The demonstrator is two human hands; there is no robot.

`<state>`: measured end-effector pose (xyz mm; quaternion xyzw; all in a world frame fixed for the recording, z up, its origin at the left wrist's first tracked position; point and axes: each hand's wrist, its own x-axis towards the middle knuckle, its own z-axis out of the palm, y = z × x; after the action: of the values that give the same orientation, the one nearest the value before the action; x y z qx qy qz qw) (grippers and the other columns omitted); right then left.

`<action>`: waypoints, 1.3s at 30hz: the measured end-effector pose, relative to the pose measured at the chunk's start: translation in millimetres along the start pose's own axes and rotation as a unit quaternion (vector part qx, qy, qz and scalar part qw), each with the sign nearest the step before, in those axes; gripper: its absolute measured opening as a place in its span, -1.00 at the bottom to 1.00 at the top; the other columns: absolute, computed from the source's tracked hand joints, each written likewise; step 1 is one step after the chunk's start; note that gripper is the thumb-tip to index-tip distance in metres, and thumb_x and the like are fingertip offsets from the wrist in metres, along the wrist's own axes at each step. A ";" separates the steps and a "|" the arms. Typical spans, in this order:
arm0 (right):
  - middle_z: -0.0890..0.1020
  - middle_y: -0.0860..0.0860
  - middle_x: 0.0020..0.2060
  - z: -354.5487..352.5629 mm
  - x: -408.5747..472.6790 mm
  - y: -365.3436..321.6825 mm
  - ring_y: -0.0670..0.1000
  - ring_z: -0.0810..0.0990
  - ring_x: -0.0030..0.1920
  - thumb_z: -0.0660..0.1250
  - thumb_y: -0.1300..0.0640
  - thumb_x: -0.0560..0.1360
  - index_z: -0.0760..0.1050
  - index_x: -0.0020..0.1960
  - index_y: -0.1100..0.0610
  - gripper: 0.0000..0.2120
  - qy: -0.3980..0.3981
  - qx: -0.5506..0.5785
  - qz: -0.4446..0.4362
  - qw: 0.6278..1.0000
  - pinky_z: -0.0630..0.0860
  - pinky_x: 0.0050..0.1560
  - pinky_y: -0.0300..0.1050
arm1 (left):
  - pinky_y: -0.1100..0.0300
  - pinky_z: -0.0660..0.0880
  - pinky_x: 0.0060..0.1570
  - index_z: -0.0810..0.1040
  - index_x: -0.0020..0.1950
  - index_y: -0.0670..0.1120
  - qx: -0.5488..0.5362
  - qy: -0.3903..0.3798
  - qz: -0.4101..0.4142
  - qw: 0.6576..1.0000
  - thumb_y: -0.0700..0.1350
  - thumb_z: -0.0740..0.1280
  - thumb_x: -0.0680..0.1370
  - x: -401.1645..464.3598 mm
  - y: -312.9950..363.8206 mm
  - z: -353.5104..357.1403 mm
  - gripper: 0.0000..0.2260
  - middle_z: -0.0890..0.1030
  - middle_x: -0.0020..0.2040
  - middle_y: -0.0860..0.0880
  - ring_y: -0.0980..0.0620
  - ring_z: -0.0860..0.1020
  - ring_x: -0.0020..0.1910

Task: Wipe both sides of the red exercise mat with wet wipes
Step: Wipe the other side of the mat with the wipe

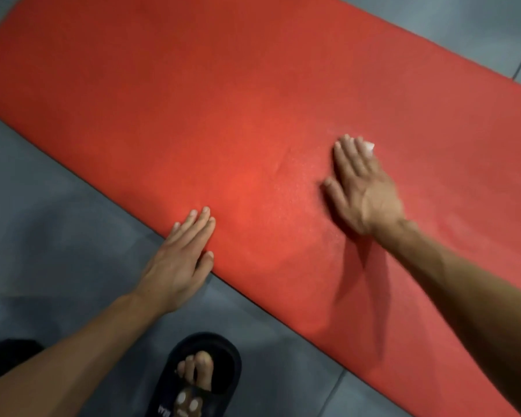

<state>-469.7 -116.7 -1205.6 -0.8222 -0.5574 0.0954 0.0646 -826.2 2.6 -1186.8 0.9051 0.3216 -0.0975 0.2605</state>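
The red exercise mat (223, 115) lies flat on the floor and fills most of the view, running from upper left to lower right. My right hand (361, 188) lies flat on the mat with straight fingers, pressing a white wet wipe (369, 146) under them; only a small white corner of the wipe shows past the fingertips. My left hand (181, 260) rests flat on the mat's near edge, fingers straight, holding nothing.
Grey floor tiles (42, 191) surround the mat. My foot in a dark slipper (199, 374) stands on the floor just below the mat's near edge. A dark patch of clothing (6, 353) shows at the lower left.
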 end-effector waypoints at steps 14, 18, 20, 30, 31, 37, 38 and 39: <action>0.23 0.22 0.58 8.1 -55.6 -8.6 0.22 0.10 0.61 0.06 -0.13 0.65 0.22 0.59 0.30 -0.33 0.045 0.038 0.002 0.998 -0.05 0.62 0.01 | 0.39 -0.29 0.48 0.11 0.68 -0.07 0.053 -0.129 -0.033 0.990 0.29 -0.25 0.51 14.3 16.5 -42.7 -0.18 -0.08 0.67 0.04 0.10 -0.07 0.67; 0.38 0.12 0.53 15.7 -83.0 -69.2 0.16 0.31 0.55 0.20 0.01 0.59 0.37 0.53 0.21 -0.44 0.004 0.048 -0.145 0.988 0.34 0.50 0.00 | 0.37 -0.11 0.51 0.12 0.69 0.00 0.055 -0.197 -0.008 0.979 0.05 0.03 0.75 23.5 38.3 -96.5 -0.51 0.06 0.69 0.05 0.16 0.06 0.65; 0.54 0.04 0.42 12.7 -80.0 -74.3 0.11 0.52 0.41 0.30 0.10 0.56 0.51 0.43 0.11 -0.56 -0.025 0.066 -0.151 0.986 0.57 0.26 -0.07 | 0.34 -0.04 0.53 0.16 0.68 -0.01 0.064 -0.190 0.009 0.980 0.02 0.06 0.75 29.4 50.1 -127.7 -0.53 0.13 0.68 0.04 0.13 0.11 0.64; 0.67 -0.03 -0.35 -145.7 12.7 -112.5 -0.01 0.65 -0.31 0.29 -0.11 0.54 0.54 -0.21 0.06 -0.73 0.016 0.345 0.006 0.939 0.56 -0.23 0.00 | 0.36 0.30 0.38 0.49 0.50 0.01 0.034 0.038 0.099 0.994 0.03 0.24 0.71 33.5 134.3 -323.6 -0.64 0.57 0.42 0.04 0.13 0.52 0.37; 0.67 -0.04 -0.39 -179.0 27.8 -126.0 -0.05 0.66 -0.35 0.38 -0.04 0.57 0.52 -0.23 0.06 -0.74 0.053 0.401 0.013 0.915 0.58 -0.26 -0.01 | 0.37 0.37 0.34 0.54 0.45 0.02 -0.005 0.078 0.096 0.992 -0.01 0.30 0.69 27.7 142.4 -340.9 -0.67 0.62 0.35 0.07 0.19 0.57 0.28; 0.59 0.11 -0.34 -367.6 65.7 -211.9 -0.04 0.58 -0.40 0.44 0.16 0.58 0.51 -0.13 0.19 -0.83 0.118 0.691 -0.062 0.710 0.53 -0.43 -0.16 | 0.11 0.60 0.05 0.68 0.13 0.01 -0.261 0.271 0.031 0.926 -0.11 0.42 0.62 -24.2 184.9 -423.4 -0.90 0.73 0.00 -0.06 0.00 0.71 -0.05; 0.58 0.10 -0.34 -387.6 63.2 -220.7 -0.05 0.55 -0.41 0.44 0.17 0.58 0.53 -0.11 0.19 -0.86 0.121 0.708 -0.079 0.692 0.52 -0.43 -0.17 | 0.17 0.60 -0.02 0.67 0.12 -0.02 -0.292 0.288 0.022 0.912 -0.15 0.40 0.63 -33.5 193.2 -431.4 -0.90 0.73 -0.01 -0.10 0.04 0.71 -0.09; 0.59 0.08 -0.33 -402.6 60.1 -227.0 -0.06 0.54 -0.40 0.44 0.18 0.58 0.54 -0.09 0.19 -0.88 0.122 0.717 -0.093 0.680 0.51 -0.42 -0.17 | 0.21 0.59 -0.08 0.66 0.12 -0.05 -0.320 0.301 0.014 0.898 -0.15 0.39 0.63 -42.4 202.3 -437.6 -0.90 0.73 -0.03 -0.10 0.08 0.70 -0.13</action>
<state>-561.2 23.2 -770.6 -0.4726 -0.3797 0.3584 0.7099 -727.0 80.8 -719.6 0.7636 0.3859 0.2911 0.4281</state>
